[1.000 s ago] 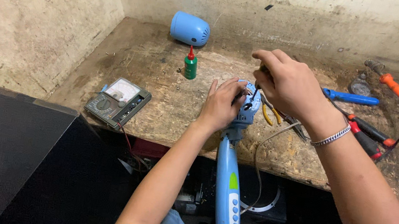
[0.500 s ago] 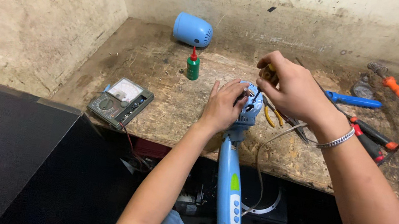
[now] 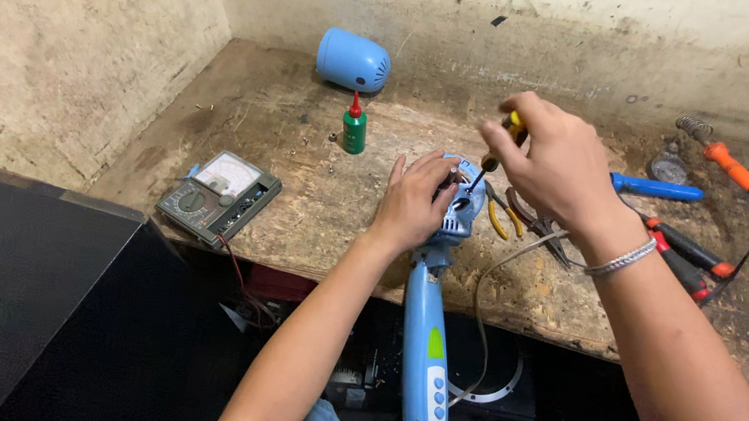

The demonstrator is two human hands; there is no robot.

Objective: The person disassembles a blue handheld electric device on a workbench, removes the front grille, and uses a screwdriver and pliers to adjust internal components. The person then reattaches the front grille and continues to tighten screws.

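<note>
Head view: left hand [image 3: 414,202] gripping blue appliance head [image 3: 462,204] at bench edge [image 3: 519,309]. Right hand [image 3: 552,164] clenched on yellow-handled screwdriver [image 3: 496,152], tip at the head. Pliers [image 3: 519,213] just beside; multimeter [image 3: 218,197] left; green bottle [image 3: 354,126], blue housing [image 3: 353,60] behind.

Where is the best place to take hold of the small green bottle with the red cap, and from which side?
Grip the green bottle around its round body, below the narrow red cap. It stands upright and apart from other things, so coming from the front at its side, fingers wrapping it, likely works best.
</note>
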